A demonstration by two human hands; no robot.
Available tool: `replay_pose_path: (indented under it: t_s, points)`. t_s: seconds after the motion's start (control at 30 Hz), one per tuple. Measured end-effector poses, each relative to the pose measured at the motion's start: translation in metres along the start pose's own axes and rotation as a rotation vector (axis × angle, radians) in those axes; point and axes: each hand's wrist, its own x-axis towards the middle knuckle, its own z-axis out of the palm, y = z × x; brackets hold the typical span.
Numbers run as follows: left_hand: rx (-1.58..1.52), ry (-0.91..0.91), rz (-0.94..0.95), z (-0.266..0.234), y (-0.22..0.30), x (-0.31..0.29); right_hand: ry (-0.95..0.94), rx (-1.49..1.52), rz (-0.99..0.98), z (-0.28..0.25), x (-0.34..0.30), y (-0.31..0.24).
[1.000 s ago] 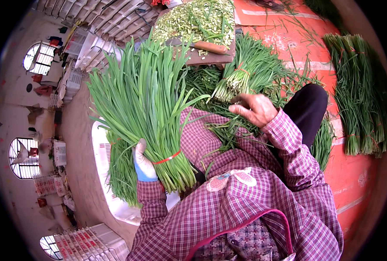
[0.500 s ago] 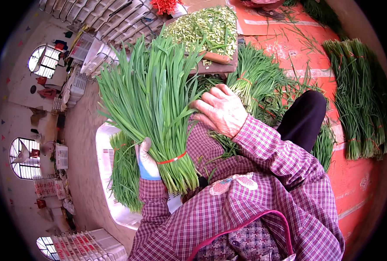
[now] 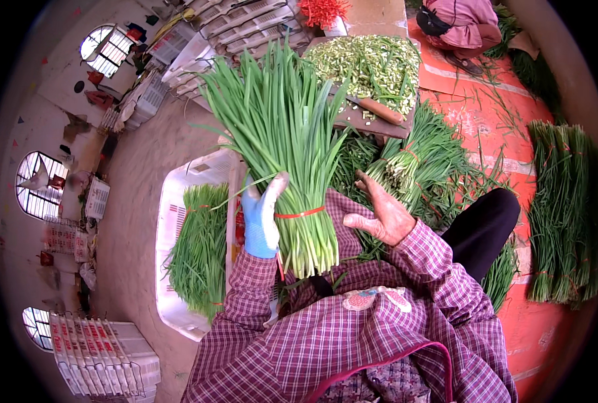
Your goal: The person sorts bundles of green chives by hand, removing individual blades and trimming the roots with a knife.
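Note:
A bunch of garlic chives [image 3: 279, 134], long flat green leaves with pale stem ends, stands in front of my body, tilted a little. A red band [image 3: 300, 213] goes round it near the stem ends. My left hand [image 3: 262, 218], in a blue and white glove, grips the bunch from its left side; the fingers behind the leaves are hidden. Bare and apart from the bunch, my right hand [image 3: 387, 213] is open, thumb and fingers spread, nearest to the banded chives [image 3: 406, 158] lying beyond it.
At my left a white plastic crate [image 3: 160, 262] holds bundled chives [image 3: 201, 255]. Ahead, a knife [image 3: 378, 109] lies on a board [image 3: 366, 124] heaped with cut stem pieces [image 3: 373, 64]. More bundles [image 3: 559, 215] line the right side. Another person [image 3: 467, 27] crouches at the far right.
My right hand has come away from the leaves and opened toward the right. The bunch, still in my left hand, now stands more upright. The view has shifted, showing more of the far side.

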Motion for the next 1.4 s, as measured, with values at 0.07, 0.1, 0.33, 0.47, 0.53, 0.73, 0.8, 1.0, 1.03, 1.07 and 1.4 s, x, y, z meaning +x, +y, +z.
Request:
replay_pose_path:
  t_s: [0.07,0.1,0.33,0.47,0.53,0.73,0.8,1.0,1.03,1.07,1.4]
  points:
    - [0.009,-0.182,-0.046,0.023,0.011,0.0,-0.079,0.387,0.042,0.025,0.016,-0.009]
    - [0.048,-0.26,-0.052,0.031,0.021,-0.007,-0.039,0.488,0.06,0.029,0.022,-0.004]
    - [0.099,-0.749,-0.279,-0.002,0.0,0.006,-0.083,1.497,0.417,-0.019,-0.012,0.077]
    - [-0.154,-0.752,-0.443,-0.023,-0.089,-0.009,-0.197,1.355,0.293,-0.011,-0.02,0.081]
    - [-0.289,-0.666,-0.414,-0.005,-0.12,-0.006,-0.33,1.385,0.201,-0.003,-0.018,0.099]
    - [-0.636,-0.45,-0.475,0.068,-0.082,0.038,-0.388,1.231,0.114,-0.006,-0.021,0.084]
    - [-0.567,-0.399,-0.455,0.075,-0.086,0.047,-0.315,1.044,0.059,-0.016,-0.014,0.077]
    - [-0.327,-0.412,-0.236,0.119,-0.055,0.038,0.199,0.764,0.147,-0.049,-0.004,0.047]
    - [-0.334,-0.422,-0.258,0.125,-0.052,0.037,0.252,0.814,0.121,-0.053,-0.003,0.044]
    - [-0.341,-0.428,-0.28,0.13,-0.051,0.038,0.348,0.812,0.089,-0.06,-0.002,0.041]
    - [-0.304,-0.493,-0.494,0.144,-0.054,0.015,0.781,-0.276,0.334,-0.15,-0.056,0.008]
